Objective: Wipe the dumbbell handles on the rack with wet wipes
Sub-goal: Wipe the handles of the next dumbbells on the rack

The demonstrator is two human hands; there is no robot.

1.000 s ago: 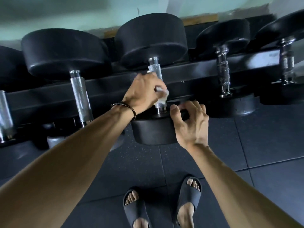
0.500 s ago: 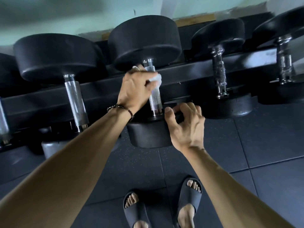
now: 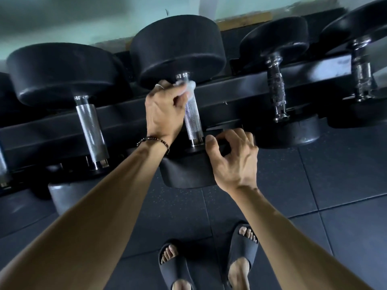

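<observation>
Landmark: the middle dumbbell (image 3: 178,49), lying across the black rack rail (image 3: 240,84) with its knurled steel handle (image 3: 193,120) running toward the camera.
Left neighbour: a large dumbbell (image 3: 60,74) just left of the landmark, its handle (image 3: 90,126) bare and untouched.
Left hand (image 3: 163,109): fingers curled round the landmark's handle at its far end, pinching a crumpled white wet wipe (image 3: 189,87) against the steel right under the far head.
Right hand (image 3: 232,160): fingers and thumb curled over the rim of the landmark's near head (image 3: 184,174), gripping it to steady the dumbbell.
Right neighbours: two smaller dumbbells with chromed handles (image 3: 276,88) (image 3: 362,76), right of the landmark, no hand on them.
Change: a second ago the wipe sat low on the handle near the near head; it has since travelled up the full length to the far collar.
Meaning: judged from this, one full pass along this handle is about done; a return stroke or the next handle follows.
</observation>
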